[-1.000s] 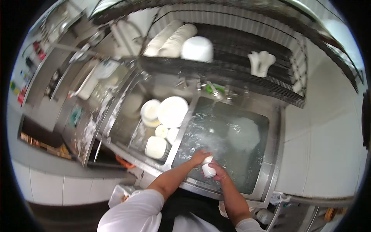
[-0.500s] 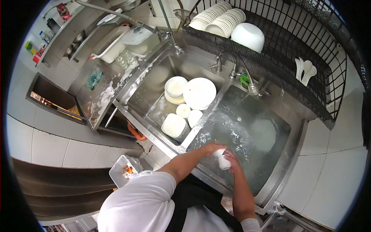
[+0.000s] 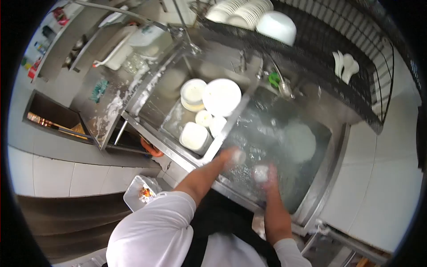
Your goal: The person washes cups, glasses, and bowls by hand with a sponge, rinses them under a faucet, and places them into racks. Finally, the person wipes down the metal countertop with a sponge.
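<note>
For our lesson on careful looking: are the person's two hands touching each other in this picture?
No, the left hand and right hand are apart, with water showing between them.

Counting one left hand (image 3: 227,156), one right hand (image 3: 270,178), two small white items (image 3: 260,172), two sink basins (image 3: 162,89), one large round plate (image 3: 222,98), one big bowl (image 3: 276,27), one waste bin (image 3: 131,196); unable to count the blurred spoons (image 3: 350,67).
</note>
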The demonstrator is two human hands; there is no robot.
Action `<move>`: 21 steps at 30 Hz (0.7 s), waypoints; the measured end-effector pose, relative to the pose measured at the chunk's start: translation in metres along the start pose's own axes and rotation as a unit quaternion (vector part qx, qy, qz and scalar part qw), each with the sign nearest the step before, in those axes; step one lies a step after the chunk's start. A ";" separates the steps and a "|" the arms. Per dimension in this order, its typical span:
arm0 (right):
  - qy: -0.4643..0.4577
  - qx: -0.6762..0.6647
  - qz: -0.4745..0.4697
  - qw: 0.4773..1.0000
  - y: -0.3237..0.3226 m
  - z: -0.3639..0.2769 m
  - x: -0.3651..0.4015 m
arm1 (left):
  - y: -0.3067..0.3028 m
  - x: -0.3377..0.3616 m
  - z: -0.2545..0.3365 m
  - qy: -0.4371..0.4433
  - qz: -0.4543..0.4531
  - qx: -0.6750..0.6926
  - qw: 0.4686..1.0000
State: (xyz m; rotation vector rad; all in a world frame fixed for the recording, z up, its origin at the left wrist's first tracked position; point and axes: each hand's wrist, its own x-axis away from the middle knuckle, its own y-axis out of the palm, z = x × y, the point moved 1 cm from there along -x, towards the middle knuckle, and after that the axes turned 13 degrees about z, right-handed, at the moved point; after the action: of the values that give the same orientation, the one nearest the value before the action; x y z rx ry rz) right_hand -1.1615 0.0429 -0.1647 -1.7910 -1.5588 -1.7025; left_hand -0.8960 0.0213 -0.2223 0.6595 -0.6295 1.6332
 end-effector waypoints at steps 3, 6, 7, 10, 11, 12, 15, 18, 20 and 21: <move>0.002 0.050 -0.180 0.982 0.070 -0.013 0.054 | 0.015 0.040 0.049 -0.142 -0.141 0.259 0.945; 0.034 0.087 -0.236 0.967 0.096 -0.030 0.074 | 0.026 0.085 0.109 -0.154 -0.201 0.287 0.924; 0.024 0.087 -0.250 0.964 0.100 -0.033 0.082 | 0.026 0.090 0.117 -0.160 -0.264 0.292 0.905; -0.011 0.111 -0.278 0.954 0.095 -0.048 0.098 | 0.027 0.098 0.128 -0.079 -0.225 0.246 0.939; -0.025 0.134 -0.294 0.946 0.092 -0.052 0.101 | 0.025 0.097 0.129 -0.080 -0.229 0.246 0.939; -0.025 0.135 -0.293 0.946 0.085 -0.053 0.098 | 0.022 0.096 0.129 -0.064 -0.214 0.207 0.953; -0.121 0.277 -0.124 0.945 0.051 -0.053 0.082 | 0.011 0.094 0.122 -0.035 -0.173 0.138 0.975; -0.191 0.328 -0.021 0.925 0.017 -0.053 0.072 | -0.002 0.084 0.111 -0.033 -0.123 0.085 0.988; -0.206 0.357 0.005 0.911 -0.007 -0.057 0.061 | -0.011 0.081 0.105 0.002 -0.090 0.014 0.996; -0.221 0.385 0.028 0.896 -0.021 -0.057 0.052 | -0.010 0.087 0.105 -0.001 -0.056 0.006 0.998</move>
State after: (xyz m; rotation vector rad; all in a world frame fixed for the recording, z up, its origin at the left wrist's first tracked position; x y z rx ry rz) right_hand -1.2238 0.0364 -0.1145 -1.7767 -1.9384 -0.4854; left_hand -0.8900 0.0068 -0.0868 0.6936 -0.5753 1.5341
